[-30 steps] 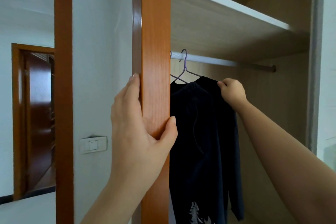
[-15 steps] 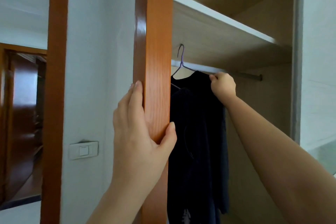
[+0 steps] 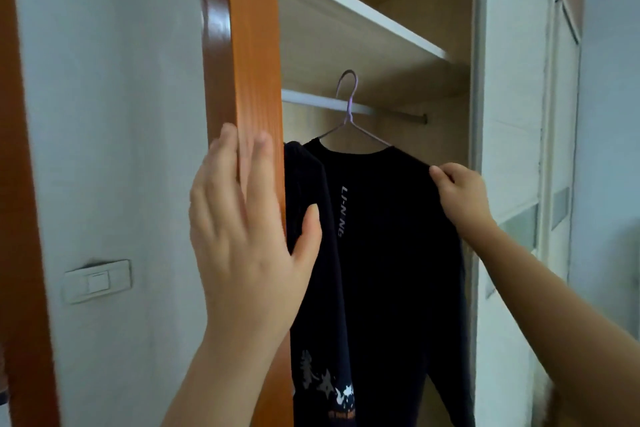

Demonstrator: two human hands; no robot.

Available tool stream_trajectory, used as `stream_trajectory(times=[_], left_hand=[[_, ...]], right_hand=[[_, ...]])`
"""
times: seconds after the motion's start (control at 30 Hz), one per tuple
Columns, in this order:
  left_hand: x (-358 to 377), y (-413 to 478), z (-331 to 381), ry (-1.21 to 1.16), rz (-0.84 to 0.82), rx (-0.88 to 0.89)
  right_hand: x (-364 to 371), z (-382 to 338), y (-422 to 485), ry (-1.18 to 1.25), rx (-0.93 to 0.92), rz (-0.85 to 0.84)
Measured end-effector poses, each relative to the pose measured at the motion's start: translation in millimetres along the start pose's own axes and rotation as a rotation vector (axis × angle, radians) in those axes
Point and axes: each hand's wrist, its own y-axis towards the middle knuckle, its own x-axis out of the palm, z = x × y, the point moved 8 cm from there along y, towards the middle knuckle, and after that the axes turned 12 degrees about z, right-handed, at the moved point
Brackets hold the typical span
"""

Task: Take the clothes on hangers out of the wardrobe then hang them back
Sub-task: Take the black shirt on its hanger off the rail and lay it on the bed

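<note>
A: Wardrobe (image 3: 443, 10) stands open. Orange wooden post (image 3: 242, 45) on the left of the opening, shelf (image 3: 346, 10) overhead, rail (image 3: 311, 99) beneath it.

B: The garment?

A: Dark top (image 3: 381, 253), pale lettering down its middle, on a purple wire hanger (image 3: 349, 111). It hangs in the opening, just right of the post. There is more dark cloth at its left edge; whether that is a sleeve or a second garment I cannot tell.

B: Hands?

A: Left hand (image 3: 249, 246) lies flat on the post, fingers straight, thumb round the near edge. It braces and holds nothing. Right hand (image 3: 460, 191) pinches the top's right shoulder, probably with the hanger's end inside the cloth.

B: Hooked?

A: The hook rises above the rail and the neck crosses in front of it. Seated or free, I cannot tell.

B: Step?

A: My judgement is the handover at the rail, either lifting off or rehanging. Either way the next move calls for carrying the hook over the rail's top. A one-shoulder pinch lets the hanger tilt, so it wants holding level.
</note>
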Motion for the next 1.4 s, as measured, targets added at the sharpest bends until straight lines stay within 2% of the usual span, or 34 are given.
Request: stream_trajectory(times=[0.07, 0.17, 0.23, 0.33, 0.57, 0.73, 0.87, 1.07, 1.2, 1.4], left_hand=[[-10, -9, 25, -0.113, 0.083, 0.109], [-6, -33, 44, -0.431, 0.011, 0.066], [13, -57, 44, -0.567, -0.122, -0.069], [44, -102, 49, -0.631, -0.349, -0.222], [87, -192, 125, -0.721, -0.782, -0.356], [67, -240, 210, -0.809, -1.099, -0.299], [21, -257, 290, -0.944, -1.208, -0.257], [-87, -249, 408, -1.158, -1.201, -0.215], [-198, -244, 479, -1.325, -1.226, -0.205], [-386, -279, 561, -1.489, -1.486, -0.17]], right_hand=[[-27, 11, -16, -0.008, 0.029, 0.009], [-76, 28, -45, -0.044, 0.104, 0.02], [-110, 39, -67, -0.072, 0.159, 0.025], [-162, 53, -104, -0.104, 0.254, 0.018], [-312, 69, -189, -0.26, 0.446, 0.062], [-432, 32, -251, -0.41, 0.534, 0.153], [-523, -17, -298, -0.531, 0.565, 0.23], [-663, -104, -384, -0.631, 0.63, 0.375], [-761, -167, -459, -0.773, 0.675, 0.488], [-882, -245, -601, -1.148, 0.844, 0.544]])
